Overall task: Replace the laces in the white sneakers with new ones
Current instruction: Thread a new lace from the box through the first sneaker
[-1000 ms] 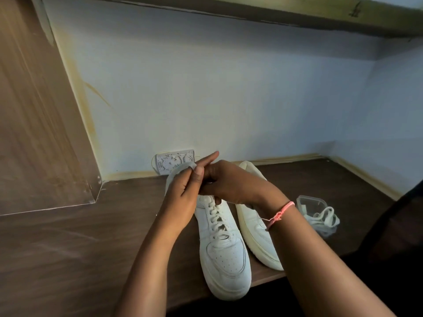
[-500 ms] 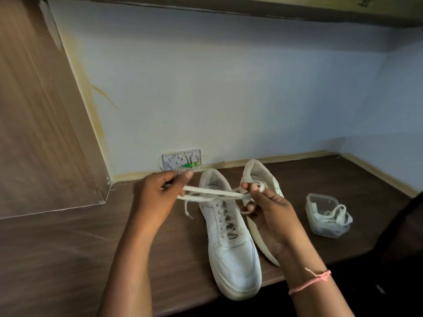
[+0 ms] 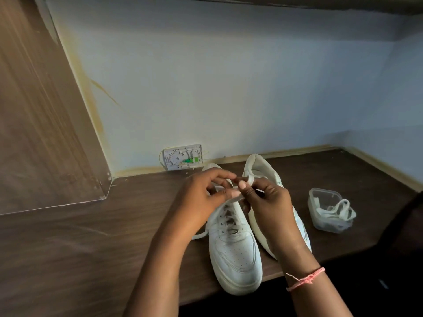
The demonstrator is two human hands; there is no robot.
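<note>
Two white sneakers stand side by side on the dark wooden surface, toes toward me. The left sneaker (image 3: 235, 252) is laced, and its white lace (image 3: 215, 213) runs up from the eyelets into both hands. My left hand (image 3: 203, 200) pinches one part of the lace between thumb and fingers above the shoe's collar. My right hand (image 3: 267, 202) pinches a loop of the same lace right beside it, fingertips nearly touching. The right sneaker (image 3: 263, 170) is partly hidden behind my right hand and wrist.
A small clear plastic container (image 3: 325, 207) with loose white laces spilling over its rim sits to the right of the sneakers. A white wall socket box (image 3: 183, 156) sits on the wall behind them. A wooden panel (image 3: 41, 124) rises at the left. The surface's front edge (image 3: 270, 277) runs under the toes.
My hands, spread apart with the lace stretched between them half a second ago, have come together above the left sneaker's collar. The lace now forms a loop at my right fingertips.
</note>
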